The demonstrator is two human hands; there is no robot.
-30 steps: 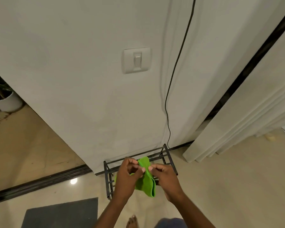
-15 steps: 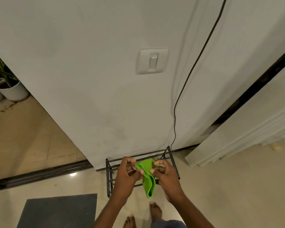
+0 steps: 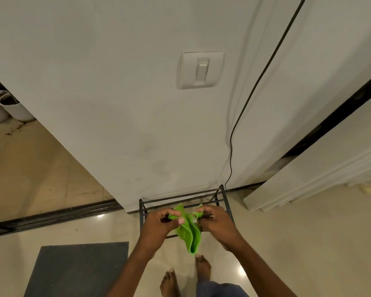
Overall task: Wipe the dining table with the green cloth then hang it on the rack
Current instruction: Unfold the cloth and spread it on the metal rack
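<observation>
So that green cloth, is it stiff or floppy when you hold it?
Probably floppy: the small bright green cloth sags in folds below where the left hand and right hand pinch it. Likely light too, since two pinches alone carry it.

We see dim, warm indoor light, soft and even on the wall (image 3: pixel 94 82) — the cable (image 3: pixel 266 67) casts only faint shadows there. Two small glare spots (image 3: pixel 100 215) shine on the glossy floor (image 3: pixel 308 243). Wide-angle distortion bows straight lines toward the edges.

Rack (image 3: pixel 141 211) top rails open ahead; wall (image 3: pixel 116 103) close behind, cable (image 3: pixel 231 159) by its rt corner.
</observation>
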